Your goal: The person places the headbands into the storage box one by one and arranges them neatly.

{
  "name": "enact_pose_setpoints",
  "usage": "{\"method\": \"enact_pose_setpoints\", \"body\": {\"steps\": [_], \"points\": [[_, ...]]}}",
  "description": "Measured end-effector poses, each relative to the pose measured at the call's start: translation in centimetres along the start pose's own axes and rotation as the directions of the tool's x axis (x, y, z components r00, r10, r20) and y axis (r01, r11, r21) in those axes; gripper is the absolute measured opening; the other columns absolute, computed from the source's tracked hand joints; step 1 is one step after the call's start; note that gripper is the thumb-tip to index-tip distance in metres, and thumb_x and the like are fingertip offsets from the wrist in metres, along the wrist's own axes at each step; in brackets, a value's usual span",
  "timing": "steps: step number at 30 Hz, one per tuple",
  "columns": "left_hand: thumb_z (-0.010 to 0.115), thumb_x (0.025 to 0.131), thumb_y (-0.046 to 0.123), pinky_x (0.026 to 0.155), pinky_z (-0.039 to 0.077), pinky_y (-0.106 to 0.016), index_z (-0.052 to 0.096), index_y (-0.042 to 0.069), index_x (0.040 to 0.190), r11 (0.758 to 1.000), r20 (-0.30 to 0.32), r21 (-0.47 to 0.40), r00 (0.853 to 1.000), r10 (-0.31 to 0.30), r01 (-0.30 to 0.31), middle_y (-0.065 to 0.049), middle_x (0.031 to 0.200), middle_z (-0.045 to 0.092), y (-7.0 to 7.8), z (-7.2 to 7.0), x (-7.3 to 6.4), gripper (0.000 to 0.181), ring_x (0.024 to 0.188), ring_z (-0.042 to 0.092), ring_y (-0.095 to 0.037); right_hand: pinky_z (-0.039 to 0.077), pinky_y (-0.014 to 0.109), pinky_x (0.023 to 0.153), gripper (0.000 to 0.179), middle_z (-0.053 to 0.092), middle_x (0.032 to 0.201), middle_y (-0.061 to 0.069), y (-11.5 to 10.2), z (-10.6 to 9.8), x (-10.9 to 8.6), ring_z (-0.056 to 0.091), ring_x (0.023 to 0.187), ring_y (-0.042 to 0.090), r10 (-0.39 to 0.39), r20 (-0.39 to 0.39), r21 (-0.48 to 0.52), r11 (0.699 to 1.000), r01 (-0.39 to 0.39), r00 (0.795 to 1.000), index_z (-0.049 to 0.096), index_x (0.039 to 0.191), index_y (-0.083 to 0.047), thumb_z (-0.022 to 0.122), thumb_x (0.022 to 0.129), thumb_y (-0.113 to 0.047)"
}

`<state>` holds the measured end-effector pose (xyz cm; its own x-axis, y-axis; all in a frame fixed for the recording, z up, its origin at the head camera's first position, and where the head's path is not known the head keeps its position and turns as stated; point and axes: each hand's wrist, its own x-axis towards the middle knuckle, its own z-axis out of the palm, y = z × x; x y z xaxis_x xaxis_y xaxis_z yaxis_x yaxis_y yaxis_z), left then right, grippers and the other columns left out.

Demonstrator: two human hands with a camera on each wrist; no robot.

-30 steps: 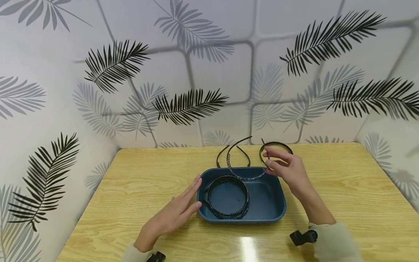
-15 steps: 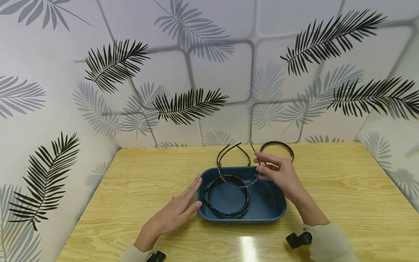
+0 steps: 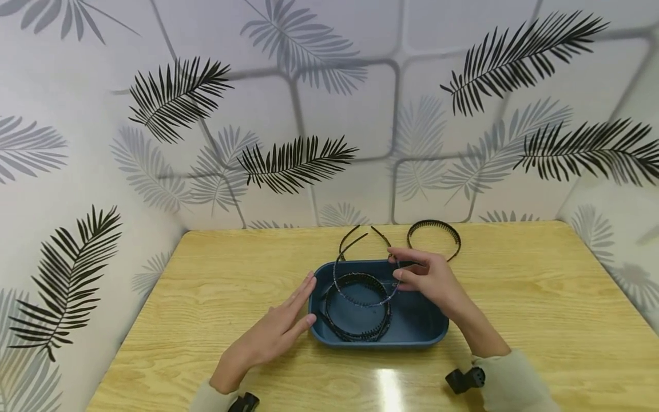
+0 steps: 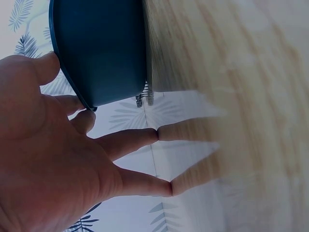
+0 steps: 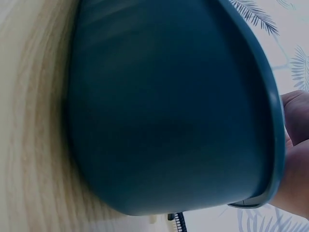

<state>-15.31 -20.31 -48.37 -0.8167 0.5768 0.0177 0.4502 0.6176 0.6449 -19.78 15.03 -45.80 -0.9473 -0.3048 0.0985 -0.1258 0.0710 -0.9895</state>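
Observation:
In the head view my right hand (image 3: 427,281) pinches one end of a thin dark headband (image 3: 366,304) with a glittery band. Its curve hangs over the left half of a blue plastic tub (image 3: 419,343), above several black toothed headbands (image 3: 329,326) lying inside. My left hand (image 3: 275,332) rests at the tub's left end, fingers extended. In the left wrist view the thumb and nearer fingertips meet the tub's rim (image 4: 72,87), while two other fingers touch the tabletop. The tub's wall (image 5: 174,111) hides most of the right hand in the right wrist view.
Behind the tub, one black headband (image 3: 383,236) lies with its ends pointing to the wall. A toothed black headband (image 3: 435,222) lies farther right near the table's back edge. The wood-grain table (image 3: 216,274) meets a leaf-patterned wall (image 3: 355,189).
My right hand has moved left and toward me, carrying the glittery headband from the tub's back edge to over its left half. My left hand has stayed at the tub's end.

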Motion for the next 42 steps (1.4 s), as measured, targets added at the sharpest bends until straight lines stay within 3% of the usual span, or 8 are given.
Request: {"method": "enact_pose_setpoints", "body": {"steps": [9,20,31,42], "points": [[0.04,0.112,0.042,0.1,0.017,-0.087,0.006,0.023,0.167,1.0,-0.003,0.014,1.0,0.01,-0.009,0.004,0.173,0.001,0.0,-0.1,0.0,0.068,0.154,0.017,-0.024,0.061,0.037,0.079,0.048,0.057,0.133,0.037,0.4,1.1,-0.6,0.07,0.105,0.033,0.01,0.03,-0.008,1.0,-0.01,0.999,0.056,0.141,0.01,0.066,0.095,0.011],[0.041,0.112,0.039,0.1,0.016,-0.087,0.005,0.024,0.167,1.0,-0.002,0.025,1.0,0.01,-0.01,0.005,0.173,0.001,0.2,-0.3,0.1,0.068,0.154,0.016,-0.023,0.061,0.039,0.076,0.049,0.058,0.133,0.035,1.1,2.2,-1.3,0.066,0.107,0.05,0.014,0.05,-0.018,1.0,-0.013,0.999,0.058,0.141,0.007,0.066,0.093,0.013],[0.042,0.112,0.039,0.1,0.017,-0.087,0.005,0.024,0.167,1.0,0.007,0.018,1.0,0.001,-0.001,0.002,0.173,0.002,0.2,-0.2,-0.1,0.068,0.154,0.017,-0.024,0.061,0.04,0.077,0.049,0.056,0.139,0.033,1.3,2.6,-1.3,0.063,0.11,0.053,0.032,0.071,0.006,0.999,-0.033,0.997,0.058,0.14,0.007,0.065,0.092,0.015],[0.041,0.112,0.04,0.101,0.017,-0.086,0.004,0.026,0.167,1.0,0.014,0.012,1.0,-0.007,0.007,0.006,0.173,-0.001,0.1,-0.2,-0.1,0.068,0.154,0.016,-0.024,0.061,0.041,0.078,0.048,0.054,0.136,0.036,1.2,2.3,-1.5,0.066,0.107,0.049,0.07,0.141,-0.02,0.997,-0.068,0.988,0.057,0.142,0.007,0.065,0.095,0.011]]}}
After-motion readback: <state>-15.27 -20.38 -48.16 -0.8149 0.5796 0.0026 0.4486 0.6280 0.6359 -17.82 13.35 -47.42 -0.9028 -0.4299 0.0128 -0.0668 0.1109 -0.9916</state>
